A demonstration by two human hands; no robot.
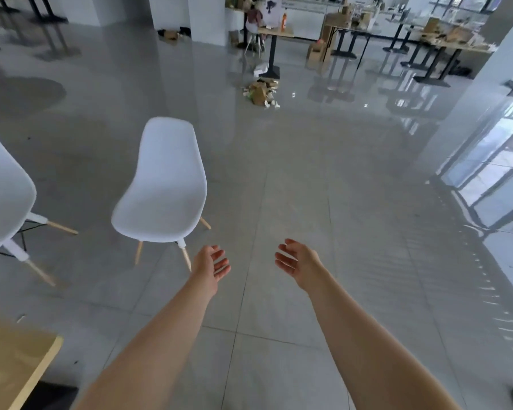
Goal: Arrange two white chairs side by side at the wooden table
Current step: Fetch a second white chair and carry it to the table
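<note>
A white shell chair [166,184] with pale wooden legs stands on the grey floor, left of centre, its seat facing me. A second white chair [3,196] is cut off by the left edge. The corner of the wooden table [15,359] shows at the bottom left. Both arms reach forward over bare floor. My left hand [211,264] is open, fingers apart, just right of the nearer chair's front leg and not touching it. My right hand [298,261] is open too, holding nothing.
Wide glossy tiled floor [323,187] stretches ahead. A pile of cardboard scraps [261,91] lies on it further on. Black-legged tables [427,45] with clutter line the back right. White pillars stand at the back and at the right edge, with glass panels [492,173] beside.
</note>
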